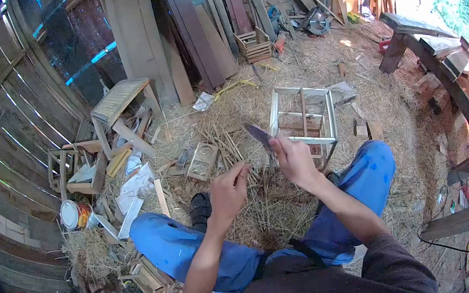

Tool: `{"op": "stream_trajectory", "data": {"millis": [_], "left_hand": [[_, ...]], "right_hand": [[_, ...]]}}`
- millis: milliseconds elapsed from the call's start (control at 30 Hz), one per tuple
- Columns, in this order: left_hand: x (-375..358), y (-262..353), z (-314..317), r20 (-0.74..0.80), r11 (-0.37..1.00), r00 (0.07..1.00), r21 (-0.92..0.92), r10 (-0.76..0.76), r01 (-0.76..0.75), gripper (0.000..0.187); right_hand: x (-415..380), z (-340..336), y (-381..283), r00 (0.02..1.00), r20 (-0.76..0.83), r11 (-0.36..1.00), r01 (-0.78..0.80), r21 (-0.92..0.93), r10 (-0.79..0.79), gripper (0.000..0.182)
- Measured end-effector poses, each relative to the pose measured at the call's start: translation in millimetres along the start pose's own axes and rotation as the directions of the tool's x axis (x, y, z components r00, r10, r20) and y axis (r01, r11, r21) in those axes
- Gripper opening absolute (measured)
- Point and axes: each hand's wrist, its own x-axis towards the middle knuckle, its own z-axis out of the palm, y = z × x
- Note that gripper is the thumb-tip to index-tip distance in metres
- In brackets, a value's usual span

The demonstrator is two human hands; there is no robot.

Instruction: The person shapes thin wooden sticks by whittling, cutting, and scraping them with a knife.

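Note:
My right hand (296, 162) is closed round the handle of a knife (258, 135), whose broad dark blade points up and to the left. To its left, my left hand (230, 190) is closed, with fingers and thumb pressed together near some thin sticks; whatever it pinches is too small to make out. Thin sticks (233, 146) lie on the straw just beyond my left hand. A pale wooden frame (332, 114) stands behind my right hand and is partly hidden by it. The two hands are apart.
A small wooden table (121, 99) stands at the left, near a paint can (69, 214). A wooden crate (254, 45) and leaning boards (140, 40) are at the back. A long wooden bench (455, 79) runs along the right. Straw and wood scraps cover the ground.

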Motion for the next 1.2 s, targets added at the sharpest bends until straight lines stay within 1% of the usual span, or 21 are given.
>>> {"op": "stream_trajectory", "data": {"millis": [100,133,167,267,367,400,500,533,567,633,667,733,767,833,867,967,1000,1067,1100,1133,1200], "left_hand": [[5,6,-5,0.074,0.996,0.993,0.015,-0.087,0.086,0.021],[5,13,-10,0.103,0.994,0.988,0.029,-0.112,0.109,0.021],[4,17,-11,0.131,0.991,0.982,0.039,-0.135,0.131,0.021],[0,6,2,0.054,0.999,0.998,-0.050,-0.019,0.022,0.020],[1,1,1,0.047,0.990,0.998,-0.134,-0.039,0.045,0.020],[2,-2,0,0.055,0.992,0.998,-0.122,-0.031,0.038,0.021],[-2,-3,2,0.088,0.993,0.996,-0.107,-0.034,0.043,0.021],[-1,-2,3,0.091,0.992,0.995,-0.112,-0.044,0.054,0.022],[0,0,3,0.092,0.991,0.994,-0.117,-0.054,0.065,0.022],[2,4,-1,0.116,0.988,0.987,-0.092,-0.112,0.122,0.023],[3,5,-4,0.130,0.986,0.981,-0.072,-0.141,0.151,0.023],[3,2,-3,0.118,0.993,0.989,-0.069,-0.087,0.095,0.023],[1,0,-1,0.111,0.995,0.992,-0.074,-0.062,0.070,0.023],[0,0,6,0.088,0.991,0.994,-0.112,-0.063,0.073,0.023],[1,1,7,0.075,0.989,0.995,-0.130,-0.060,0.069,0.023],[3,0,1,0.127,0.989,0.986,-0.086,-0.105,0.117,0.024],[4,-2,0,0.097,0.992,0.993,-0.102,-0.066,0.075,0.024],[1,-4,6,0.046,0.990,0.999,-0.143,0.006,0.000,0.024],[-1,-1,6,0.078,0.993,0.997,-0.115,-0.019,0.028,0.024],[0,3,2,0.108,0.995,0.993,-0.084,-0.041,0.050,0.024],[4,7,-2,0.137,0.994,0.987,-0.055,-0.081,0.089,0.024]], "right_hand": [[29,-16,16,0.962,-0.191,0.975,-0.169,0.147,0.196,0.024],[36,-24,21,0.922,-0.224,0.948,-0.298,0.114,0.317,0.019],[28,-22,20,0.954,-0.162,0.967,-0.245,0.063,0.253,0.021],[-2,-12,7,0.998,0.040,0.996,-0.048,-0.069,0.051,0.029],[12,-14,3,0.996,-0.092,0.999,-0.003,0.040,0.006,0.028],[24,-16,12,0.968,-0.167,0.975,-0.165,0.147,0.189,0.028],[21,-17,19,0.969,-0.175,0.983,-0.161,0.091,0.175,0.023],[7,-9,12,0.979,-0.128,0.984,-0.144,0.103,0.157,0.021],[-5,0,11,0.996,-0.084,1.000,-0.013,0.028,0.015,0.021],[-2,0,4,0.997,-0.045,0.998,0.059,0.010,-0.059,0.020],[6,-6,5,0.995,-0.076,0.997,-0.062,0.051,0.066,0.018],[30,-24,3,0.943,-0.116,0.945,-0.295,0.145,0.312,0.015],[27,-20,4,0.961,-0.123,0.964,-0.232,0.130,0.248,0.015],[9,-6,12,0.985,-0.130,0.991,-0.100,0.088,0.111,0.014],[-5,4,10,0.993,-0.114,1.000,0.022,0.019,-0.019,0.017],[5,4,10,0.993,-0.121,1.000,0.006,0.018,-0.004,0.017],[22,-11,3,0.981,-0.129,0.988,-0.132,0.077,0.141,0.019],[34,-18,12,0.959,-0.173,0.975,-0.218,0.052,0.224,0.024],[33,-22,14,0.945,-0.194,0.964,-0.263,0.036,0.265,0.026],[24,-16,14,0.944,-0.210,0.963,-0.229,0.144,0.256,0.034],[10,-14,10,0.989,-0.120,0.996,-0.084,0.014,0.085,0.035]]}}
